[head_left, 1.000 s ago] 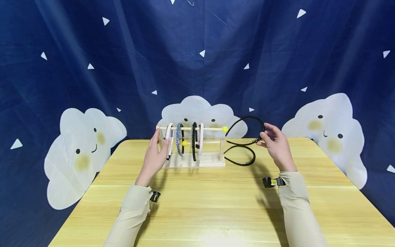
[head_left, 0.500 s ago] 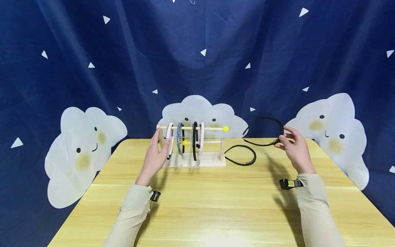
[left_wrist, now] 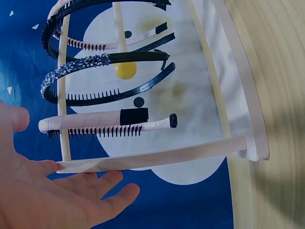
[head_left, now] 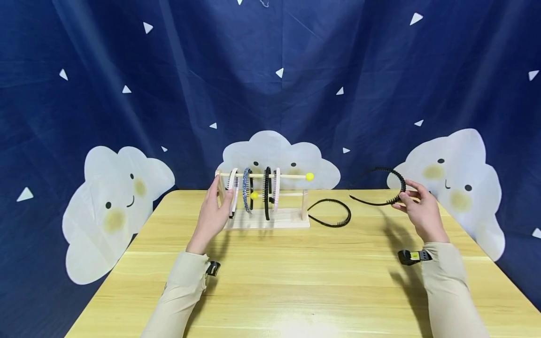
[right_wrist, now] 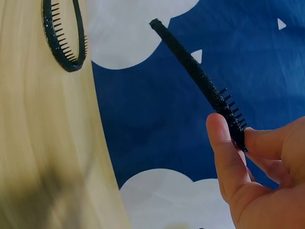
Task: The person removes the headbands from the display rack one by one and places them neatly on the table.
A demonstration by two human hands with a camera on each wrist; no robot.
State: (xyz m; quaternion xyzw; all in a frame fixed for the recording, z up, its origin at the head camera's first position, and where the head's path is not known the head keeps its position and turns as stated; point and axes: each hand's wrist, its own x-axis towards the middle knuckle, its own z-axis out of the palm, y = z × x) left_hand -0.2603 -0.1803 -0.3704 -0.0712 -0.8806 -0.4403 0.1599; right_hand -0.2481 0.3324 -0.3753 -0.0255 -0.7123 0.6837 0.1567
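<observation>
A wooden rack stands near the table's back edge, with a white headband, a blue glittery headband, a black one and a pale pink one on its upper rod. My left hand rests at the rack's left upright, fingers spread along it, the palm bare in the left wrist view. My right hand pinches a black toothed headband between thumb and fingers, raised at the right. Another black headband lies on the table beside the rack.
The rack's upper rod ends in a yellow ball, and a second yellow ball tips a lower rod. Behind the wooden table hangs a dark blue curtain with clouds and white triangles.
My right hand has moved right, away from the rack, and slightly lower, carrying the black headband with it. My left hand has stayed at the rack's left upright.
</observation>
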